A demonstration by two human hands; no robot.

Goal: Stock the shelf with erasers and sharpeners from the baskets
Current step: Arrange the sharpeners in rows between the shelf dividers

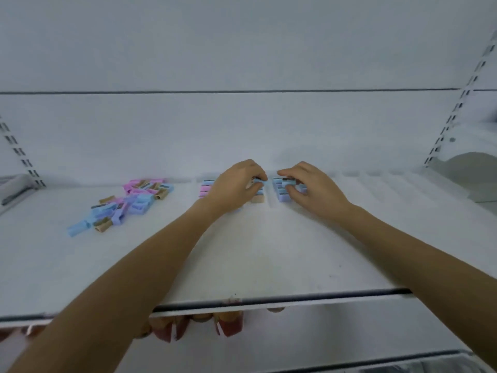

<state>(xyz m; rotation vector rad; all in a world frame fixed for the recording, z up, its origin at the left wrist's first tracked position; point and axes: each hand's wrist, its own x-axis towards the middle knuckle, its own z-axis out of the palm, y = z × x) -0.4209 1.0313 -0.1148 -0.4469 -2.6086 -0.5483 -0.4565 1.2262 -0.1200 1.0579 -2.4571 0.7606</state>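
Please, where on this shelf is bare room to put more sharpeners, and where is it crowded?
Bare: the shelf front between the forearms, and the right stretch from the right hand to the slotted upright. A narrow gap separates the loose pile from the neat rows. Crowded: back centre, where this hand and the left hand pinch the rows.

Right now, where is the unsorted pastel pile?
Head view: the unsorted pile lies left on the shelf, apart from the left hand and neat rows.
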